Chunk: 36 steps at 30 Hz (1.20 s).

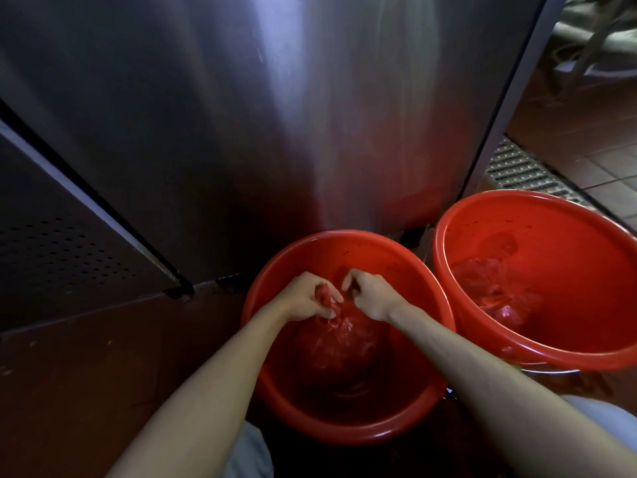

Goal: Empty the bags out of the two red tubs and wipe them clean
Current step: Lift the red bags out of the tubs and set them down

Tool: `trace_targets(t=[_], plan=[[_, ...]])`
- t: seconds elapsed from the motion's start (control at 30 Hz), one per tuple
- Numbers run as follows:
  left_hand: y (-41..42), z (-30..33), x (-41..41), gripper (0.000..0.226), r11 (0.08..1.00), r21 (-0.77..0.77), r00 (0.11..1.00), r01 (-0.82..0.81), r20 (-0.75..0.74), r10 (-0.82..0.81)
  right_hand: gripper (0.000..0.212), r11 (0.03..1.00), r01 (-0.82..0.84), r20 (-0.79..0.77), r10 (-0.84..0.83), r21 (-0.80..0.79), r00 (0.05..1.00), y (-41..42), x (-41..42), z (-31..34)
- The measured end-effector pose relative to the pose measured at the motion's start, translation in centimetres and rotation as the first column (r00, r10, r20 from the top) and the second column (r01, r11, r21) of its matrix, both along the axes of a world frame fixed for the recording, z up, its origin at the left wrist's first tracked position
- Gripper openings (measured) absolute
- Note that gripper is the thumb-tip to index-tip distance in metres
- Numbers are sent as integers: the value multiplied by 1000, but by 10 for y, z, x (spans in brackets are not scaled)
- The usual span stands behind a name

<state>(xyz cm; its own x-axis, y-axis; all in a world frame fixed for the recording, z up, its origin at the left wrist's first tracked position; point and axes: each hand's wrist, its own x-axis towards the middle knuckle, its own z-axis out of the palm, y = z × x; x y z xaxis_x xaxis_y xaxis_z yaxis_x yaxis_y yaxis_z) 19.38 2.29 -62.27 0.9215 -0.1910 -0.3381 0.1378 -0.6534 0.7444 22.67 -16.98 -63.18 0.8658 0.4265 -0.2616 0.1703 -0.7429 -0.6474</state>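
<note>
Two red tubs stand on the floor in front of me. The near tub (275, 384) holds a red plastic bag (339, 343) with its top gathered. My left hand (303, 296) pinches one twisted end of the bag's top. My right hand (370, 294) grips the other end, close beside the left, both over the tub's middle. The second tub (568, 222) sits to the right, slightly higher, with another red plastic bag (493, 291) lying crumpled inside it.
A tall stainless-steel cabinet (258, 115) rises right behind the tubs. A dark perforated panel (69, 236) is at the left. A metal floor drain grate (520, 170) and brown tiles (593, 143) lie at the right. My knees show at the bottom edge.
</note>
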Motion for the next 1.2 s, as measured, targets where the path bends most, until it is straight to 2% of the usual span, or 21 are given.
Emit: trace_targets(t=[0.07, 0.13, 0.2, 0.27, 0.4, 0.53, 0.6, 0.67, 0.73, 0.77, 0.8, 0.83, 0.87, 0.9, 0.97, 1.03, 1.07, 1.1, 1.13, 1.17, 1.2], plan=[[-2, -4, -1, 45, 991, 127, 989, 30, 143, -48, 24, 993, -37, -139, 53, 116, 989, 7, -3, -6], [-7, -7, -5, 42, 992, 127, 964, -4, 266, -31, 22, 971, 63, -345, 20, 229, 938, 11, -7, -5], [-11, -4, -8, 43, 991, 136, 942, -16, 335, -31, 30, 951, 182, -547, -17, 248, 837, 9, -6, -4], [-14, -4, -12, 39, 986, 167, 926, -12, 374, -52, 40, 941, 237, -661, -19, 242, 750, 4, -4, -3], [-16, -6, -16, 32, 973, 230, 850, -2, 513, -120, 41, 920, 301, -764, -2, 252, 645, -4, 3, -5], [-15, -3, -16, 28, 961, 274, 805, 29, 563, -185, 24, 904, 341, -778, -15, 257, 628, -6, 8, -2], [-14, -3, -16, 31, 952, 299, 795, 56, 563, -224, 25, 901, 358, -786, -31, 246, 617, -7, 12, -6], [-12, -7, -15, 38, 941, 327, 799, 81, 543, -258, 34, 902, 367, -805, -37, 228, 593, -7, 15, -7], [-7, -13, -11, 36, 946, 310, 813, 91, 525, -251, 26, 902, 372, -790, -57, 222, 610, -5, 16, -10], [-4, -16, -9, 30, 956, 280, 826, 91, 515, -230, 18, 907, 364, -753, -85, 212, 652, -3, 18, -13], [-2, -17, -8, 20, 965, 249, 848, 88, 490, -204, 12, 932, 313, -665, -117, 182, 738, -1, 20, -15], [0, -16, -7, 15, 974, 215, 874, 72, 457, -166, 9, 969, 221, -511, -137, 107, 849, 0, 22, -17], [3, -14, -7, 20, 981, 188, 904, 42, 412, -117, 10, 990, 139, -330, -135, -12, 934, 1, 23, -18], [5, -12, -8, 26, 986, 164, 928, 17, 364, -76, 15, 988, 87, -173, -109, -130, 979, 2, 21, -15], [7, -5, -10, 28, 994, 107, 969, -14, 247, -13, 29, 949, 33, -48, -50, -312, 998, 5, 15, -7], [8, 0, -10, 26, 999, 52, 995, -11, 103, 6, 29, 915, 41, -92, -85, -401, 992, 6, 13, -6], [9, 2, -11, 25, 999, 33, 1000, 4, 27, -5, 16, 934, 68, -179, -138, -350, 974, 8, 12, -5], [10, 4, -11, 23, 1000, 20, 998, 23, -51, -21, 11, 968, 141, -330, -205, -209, 922, 9, 10, -1], [12, 5, -12, 21, 999, 16, 991, 44, -127, -42, 24, 957, 289, -499, -262, -25, 826, 12, 11, 0], [13, 7, -13, 20, 998, 17, 980, 67, -191, -62, 31, 844, 515, -698, -280, 148, 659, 13, 11, 4], [14, 9, -13, 18, 996, 25, 968, 91, -237, -83, 34, 696, 685, -813, -260, 216, 521, 11, 13, 6]])
